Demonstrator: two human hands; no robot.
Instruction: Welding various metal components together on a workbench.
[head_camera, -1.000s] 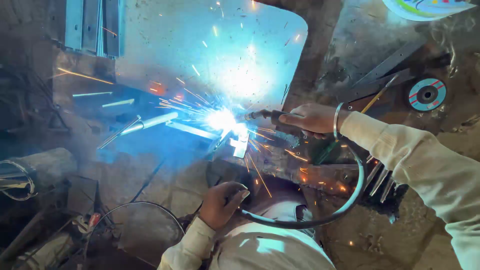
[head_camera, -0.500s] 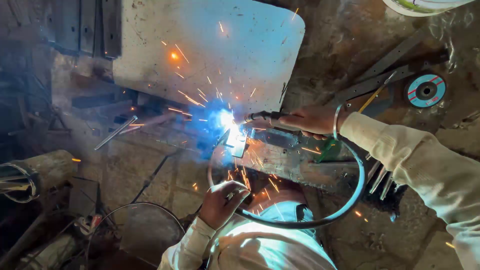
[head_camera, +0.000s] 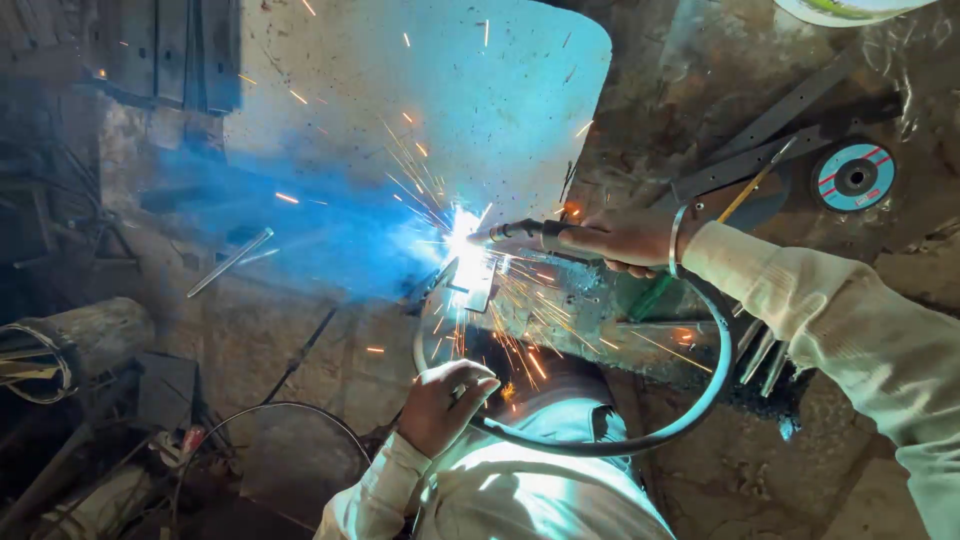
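Black electrode holder (head_camera: 525, 236) horizontal, tip pointing left; right hand (head_camera: 625, 240) gripping it; left hand (head_camera: 440, 405) fisted.

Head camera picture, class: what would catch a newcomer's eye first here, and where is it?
The white-blue arc flares at centre, throwing orange sparks downward and lighting blue smoke to its left. The right hand holds the torch to it from the right; the left hand grips the dark cable below. A blue disc lies top right.

Metal workshop, welding sparks (head_camera: 462, 250), grinding disc (head_camera: 853, 177)
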